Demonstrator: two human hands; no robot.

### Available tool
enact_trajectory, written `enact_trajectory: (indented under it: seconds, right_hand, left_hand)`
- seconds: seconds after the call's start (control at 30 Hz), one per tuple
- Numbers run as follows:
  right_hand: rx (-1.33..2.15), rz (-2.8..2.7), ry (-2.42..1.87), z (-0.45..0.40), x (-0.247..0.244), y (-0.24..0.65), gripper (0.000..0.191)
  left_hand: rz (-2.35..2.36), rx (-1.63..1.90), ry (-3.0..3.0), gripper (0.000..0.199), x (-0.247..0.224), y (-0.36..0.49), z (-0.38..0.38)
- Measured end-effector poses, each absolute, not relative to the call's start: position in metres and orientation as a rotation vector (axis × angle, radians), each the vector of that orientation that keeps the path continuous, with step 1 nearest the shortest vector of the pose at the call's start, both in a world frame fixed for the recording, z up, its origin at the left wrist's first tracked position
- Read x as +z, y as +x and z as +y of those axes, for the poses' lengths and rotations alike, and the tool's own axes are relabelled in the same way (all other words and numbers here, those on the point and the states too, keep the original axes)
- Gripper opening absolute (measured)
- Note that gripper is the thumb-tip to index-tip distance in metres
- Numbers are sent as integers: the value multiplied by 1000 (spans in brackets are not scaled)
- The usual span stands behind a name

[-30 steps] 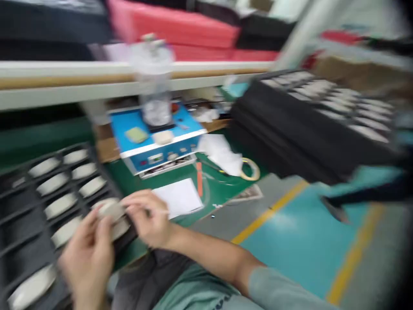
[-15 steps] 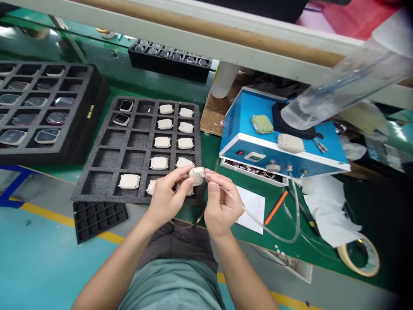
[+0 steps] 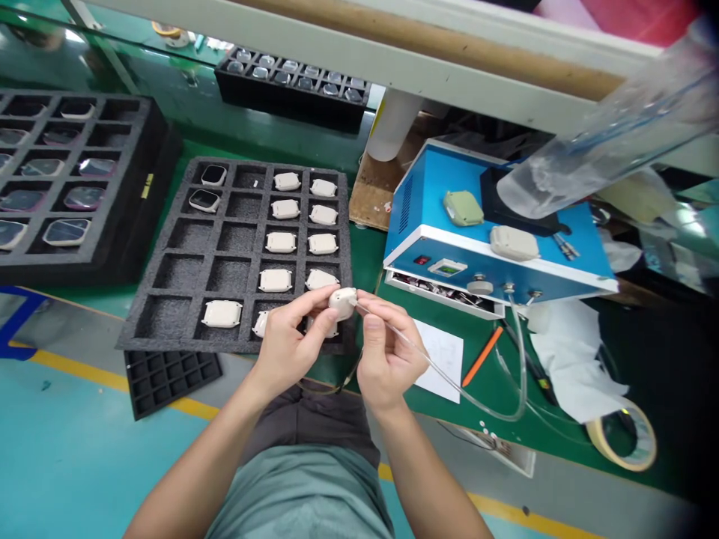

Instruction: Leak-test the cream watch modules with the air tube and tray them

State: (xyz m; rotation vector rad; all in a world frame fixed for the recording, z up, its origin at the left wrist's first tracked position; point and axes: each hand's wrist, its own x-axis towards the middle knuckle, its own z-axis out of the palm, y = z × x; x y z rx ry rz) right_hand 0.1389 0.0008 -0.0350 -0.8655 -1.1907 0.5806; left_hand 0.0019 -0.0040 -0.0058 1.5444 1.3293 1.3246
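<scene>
No wording could be read anywhere: the small display on the front panel of the blue bench machine and the yellow label on the side of the black foam tray were too small and blurred to make out.

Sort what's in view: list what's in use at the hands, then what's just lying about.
In use:
left hand
right hand
cream casing
clear tube
blue bench unit
grey foam tray

Lying about:
masking tape roll
orange stick
white paper sheet
clear plastic bottle
</scene>
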Motion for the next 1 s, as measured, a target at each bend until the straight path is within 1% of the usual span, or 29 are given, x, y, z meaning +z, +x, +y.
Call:
enact_trajectory:
  seconds: [0.3, 0.57, 0.83, 1.0]
  right_hand:
    - [571, -1204, -827, 1, -34, 140, 23]
    - [549, -1228, -863, 1, -32, 140, 18]
    - [569, -1241, -834, 3, -30, 140, 22]
    - [560, -1242, -831, 6, -29, 139, 19]
  left_hand:
    - [1330, 1337, 1550, 34, -5, 2, -4]
    - [1364, 1317, 1547, 34, -6, 2, -4]
    - [1381, 1311, 1571, 34, -6, -2, -3]
    - [1385, 1331, 1573, 35, -7, -3, -1]
